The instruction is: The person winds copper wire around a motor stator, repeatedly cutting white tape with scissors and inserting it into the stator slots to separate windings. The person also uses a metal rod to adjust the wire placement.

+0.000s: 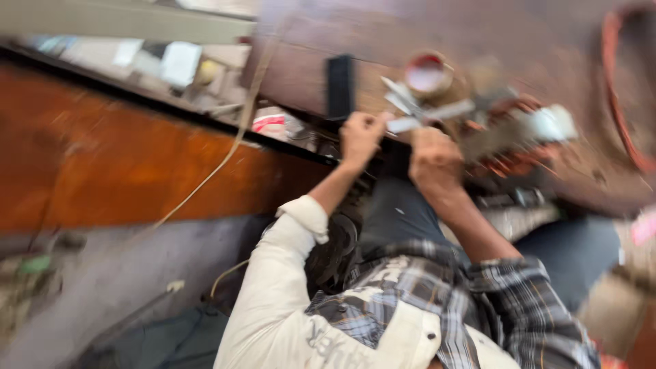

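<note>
Tape roll (428, 74) and black block (340, 87) flank both hands.

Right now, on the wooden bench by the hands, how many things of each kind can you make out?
Tape roll: 1
Black block: 1
Pale metal strips at the hands: about 3, blurred
Hands: 2, left hand and right hand
Total: about 7

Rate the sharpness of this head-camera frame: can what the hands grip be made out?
Head view: heavy motion blur and a tilted horizon throughout. Left hand and right hand are recognisable, both closed around smeared pale metal strips, whose kind is unclear. Even daylight, no harsh glare; the round container behind is soft.
</note>
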